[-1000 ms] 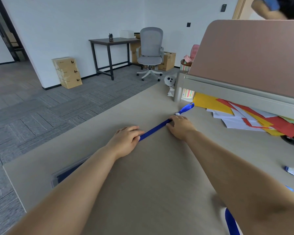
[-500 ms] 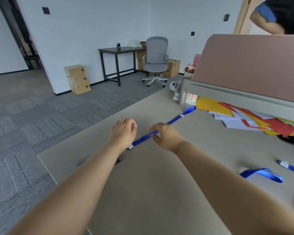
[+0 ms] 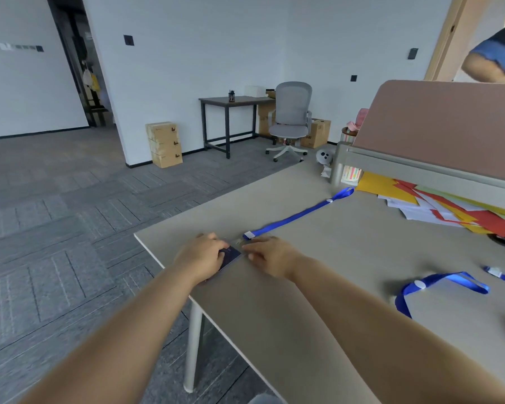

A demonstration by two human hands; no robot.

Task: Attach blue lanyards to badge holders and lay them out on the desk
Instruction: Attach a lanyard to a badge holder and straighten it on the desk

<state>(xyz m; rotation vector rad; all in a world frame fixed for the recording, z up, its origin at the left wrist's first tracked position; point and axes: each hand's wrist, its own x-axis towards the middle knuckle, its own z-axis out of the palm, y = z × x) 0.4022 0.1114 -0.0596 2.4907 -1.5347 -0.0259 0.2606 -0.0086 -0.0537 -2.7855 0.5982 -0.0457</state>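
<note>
fingers of the left hand [image 3: 202, 256] lie loosely spread over a badge holder [image 3: 230, 256], pressing it to the desk [image 3: 318, 287] near the front left corner, with nothing curled round it as far as one can see from here. the right hand [image 3: 270, 256] rests just beside it, its fingers stretched out and relaxed on the desktop, tips pointing at the holder's edge and gripping nothing. the holder shows only as a dark, flat card peeking out between the two hands, glossy at its edge; the rest is hidden under the left palm. just beyond it is a small clip [image 3: 239, 242], too blurred to tell whether it is hooked on. from there a blue lanyard [image 3: 295, 217] runs straight and flat across the desk, away to the right, with a white tab at its near end, a white button further along, and a loop at the far end beside a heap of coloured paper sheets [image 3: 449, 205]. a second blue lanyard [image 3: 438, 282] lies curled, well apart to the right. a pink desk partition [image 3: 449, 126] stands behind the papers, and another person's arm [image 3: 484, 68] shows above it.
</note>
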